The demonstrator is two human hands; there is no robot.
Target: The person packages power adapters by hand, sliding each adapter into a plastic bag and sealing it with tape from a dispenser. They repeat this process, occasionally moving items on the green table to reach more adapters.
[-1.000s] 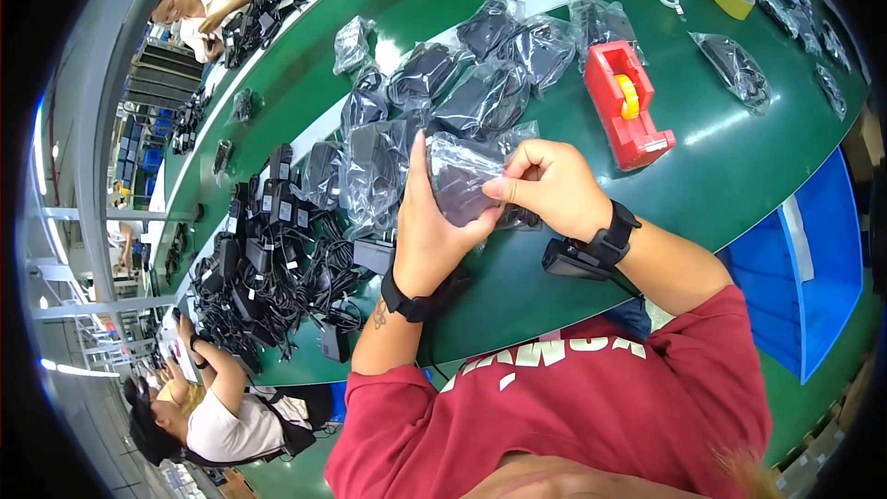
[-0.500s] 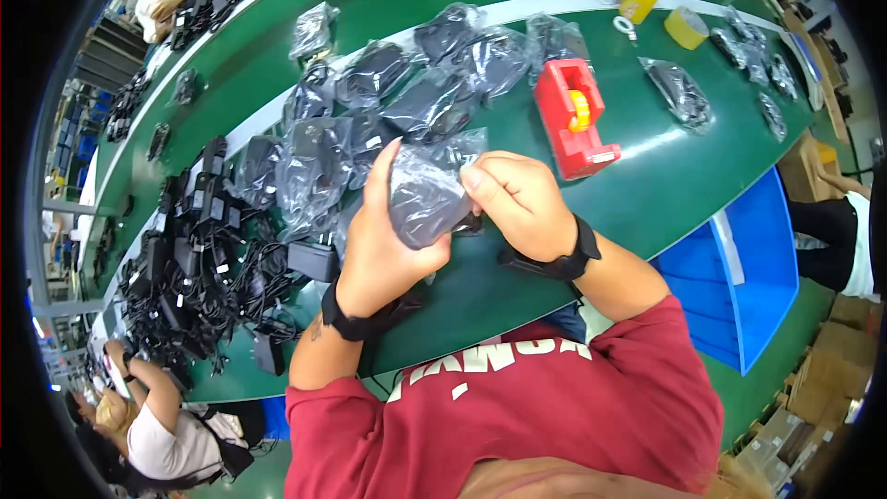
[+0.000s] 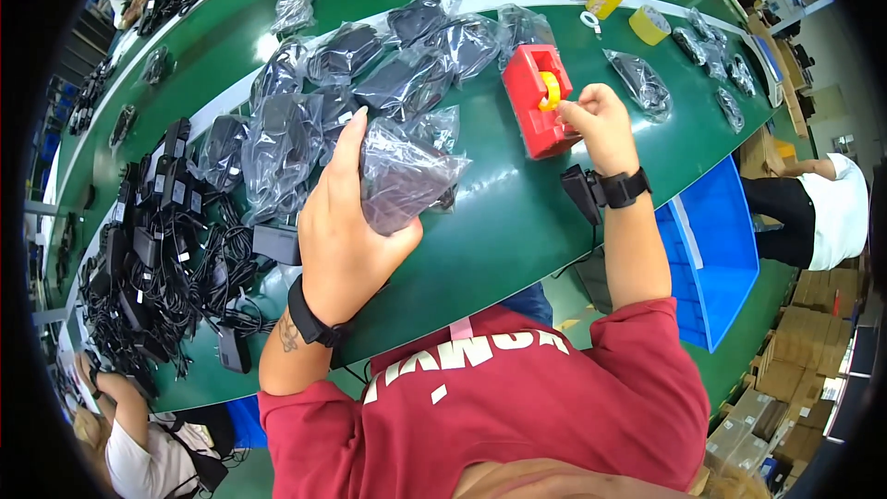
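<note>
- Since the earlier frame, the right hand has left the bag and gone out to the red tape dispenser; the left hand now carries the bagged adapter alone.
- Bagged adapter — a dark power block sealed in a clear plastic bag, held just above the green table, near the person's chest side of the pile.
- Handling, as judged: the block looks compact and moderately heavy, rigid inside; the film is soft, crinkly and likely slippery. Best taken across the block itself, not by the loose film at the edge.
- Left hand: fingers curled round the back of the bag, thumb along its near edge — a closed, full-palm hold.
- Right hand: fingertips pinched together at the yellow tape roll on the dispenser, touching it; whether a tape end is caught between them cannot be told.
- Nearby: more bagged adapters lie in a heap beyond, loose black adapters with cables to the left, a blue bin at the right.
</note>
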